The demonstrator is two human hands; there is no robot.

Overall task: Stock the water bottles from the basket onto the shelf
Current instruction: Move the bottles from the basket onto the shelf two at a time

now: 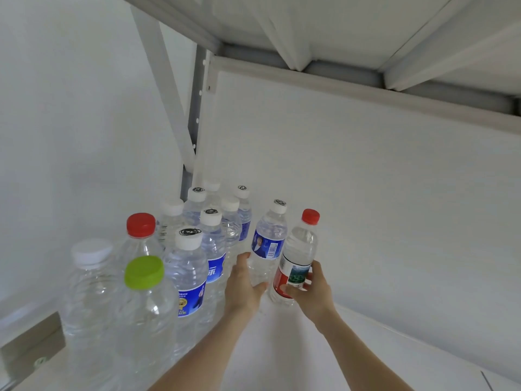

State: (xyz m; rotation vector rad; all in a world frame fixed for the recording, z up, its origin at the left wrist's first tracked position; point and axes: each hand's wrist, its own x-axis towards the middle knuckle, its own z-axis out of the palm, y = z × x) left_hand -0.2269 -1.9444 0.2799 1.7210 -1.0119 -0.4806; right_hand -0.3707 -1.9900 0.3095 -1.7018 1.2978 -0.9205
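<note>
Twelve bottles by my count: ten stand bunched on the shelf (282, 348) around and behind the green-cap bottle (146, 306), and two are in hand to its right. By cap I make it nine white, two red, one green. The left hand (244, 280) wraps the lower body of the blue bottle (267, 244), thumb up one side, fingers curled beneath. The right hand (310, 289) grips the red bottle (298, 249) at its label, thumb across the front. Both bottles lean away from the green-cap bottle, low over the shelf; whether their bases touch it I cannot tell. I judge them full, so weighty for their size, with thin smooth walls that dent under a squeeze. The labelled waist looks like the firmest hold. No basket is in view.
</note>
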